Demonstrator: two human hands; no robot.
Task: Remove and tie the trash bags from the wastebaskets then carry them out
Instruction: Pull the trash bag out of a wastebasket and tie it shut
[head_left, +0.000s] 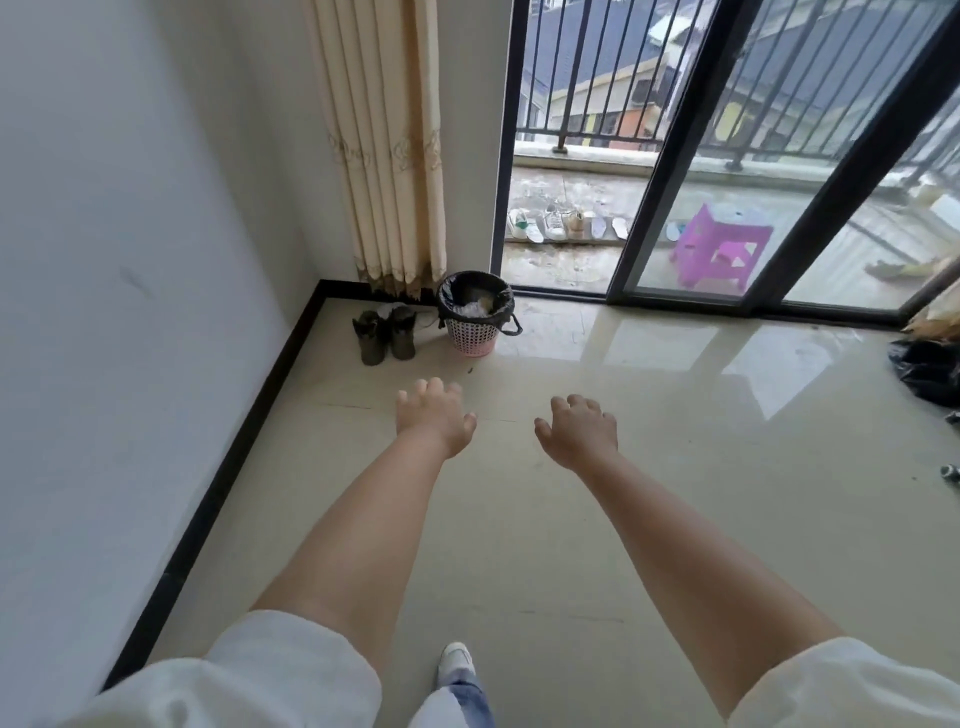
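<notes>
A small pink lattice wastebasket stands on the floor in the corner by the curtain. A black trash bag lines it, folded over the rim, with white rubbish inside and a loop hanging at its right side. My left hand and my right hand reach forward over the floor, short of the basket. Both hold nothing, fingers loosely bent. Another black bag lies on the floor at the right edge.
A pair of dark boots stands left of the basket against the wall. The cream curtain hangs behind. The sliding glass door is partly open onto a balcony with shoes and a purple stool. Glossy beige tiles stretch around me.
</notes>
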